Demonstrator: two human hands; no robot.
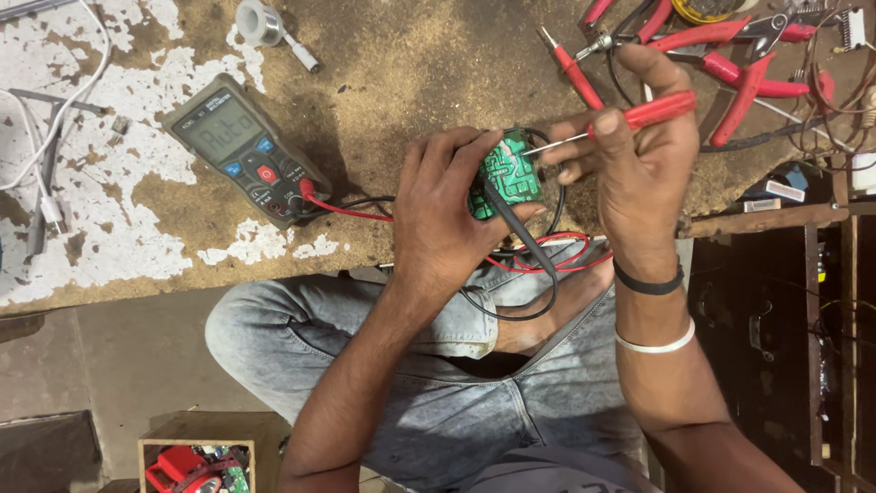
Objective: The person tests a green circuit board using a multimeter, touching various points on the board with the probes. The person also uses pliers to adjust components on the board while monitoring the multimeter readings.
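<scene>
My left hand [447,215] grips a small green circuit board [509,171] and also pinches a black test probe [520,228] against it. My right hand [634,160] holds a red test probe [639,115], its metal tip touching the board's upper right edge. Red and black leads [360,210] run from the probes to a dark digital multimeter [245,148] lying on the worn bench to the left, its screen lit. Both hands hover over the bench edge above my lap.
Red-handled pliers and cutters [739,68] and a red screwdriver [570,68] lie at the back right. A solder spool [260,23] sits at the top. White cables [50,137] trail at the left. A wooden box [196,456] with red parts stands on the floor.
</scene>
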